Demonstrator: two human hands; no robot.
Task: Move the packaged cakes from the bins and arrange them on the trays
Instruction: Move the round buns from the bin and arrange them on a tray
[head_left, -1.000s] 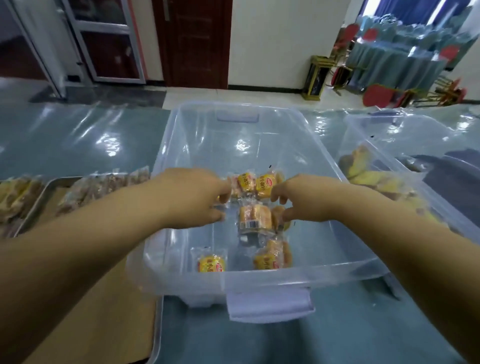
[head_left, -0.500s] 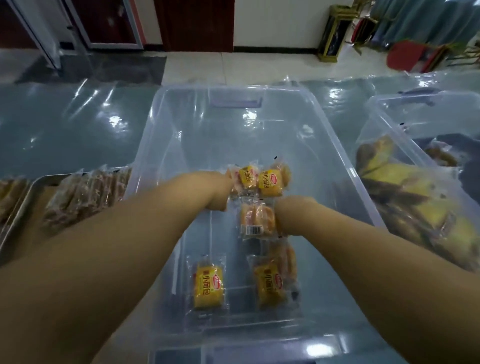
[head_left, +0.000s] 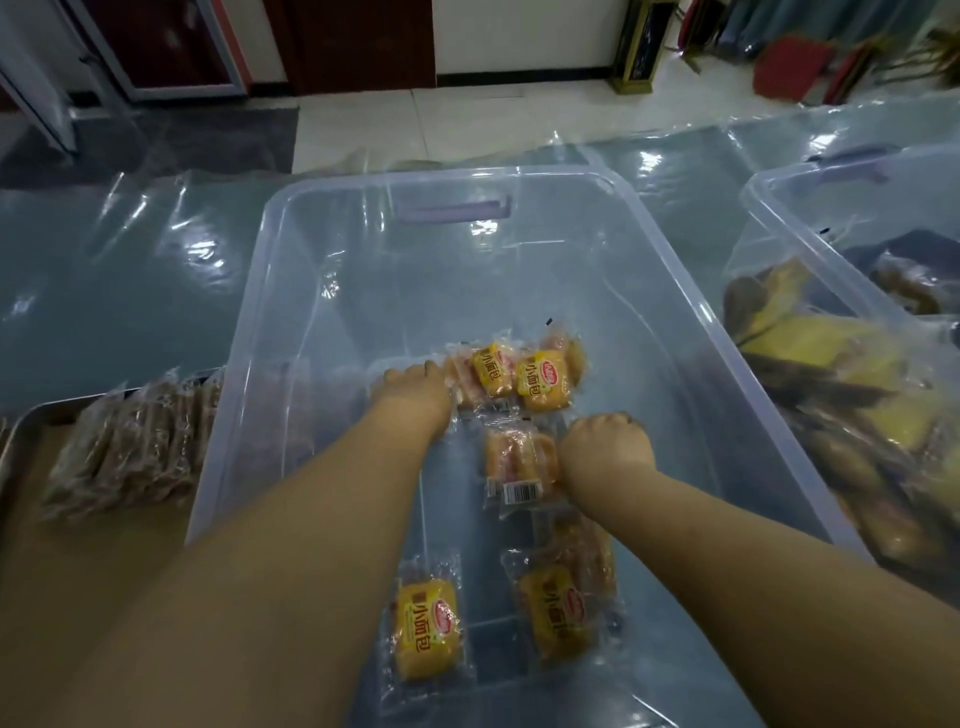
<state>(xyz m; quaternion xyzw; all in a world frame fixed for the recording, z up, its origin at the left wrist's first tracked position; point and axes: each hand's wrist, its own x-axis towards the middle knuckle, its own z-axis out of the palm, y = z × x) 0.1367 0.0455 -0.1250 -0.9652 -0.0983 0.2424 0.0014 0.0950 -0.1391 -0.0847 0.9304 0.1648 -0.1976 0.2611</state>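
The bin (head_left: 363, 291) that the left hand (head_left: 415, 395) and the right hand (head_left: 605, 441) reach into is clear, smooth plastic, and light shines off it. Its handle (head_left: 452, 210), past the hands, is pale purple plastic. The cakes (head_left: 543, 382) by the hands are wrapped in clear, shiny, crinkly plastic. Left of the left hand is a dull grey metal tray (head_left: 21, 421) lined with flat brown paper (head_left: 31, 519). A shiny, wrinkled clear sheet (head_left: 104, 270) covers the surface (head_left: 78, 332). Right of the right hand is a second bin (head_left: 779, 228) of clear plastic.
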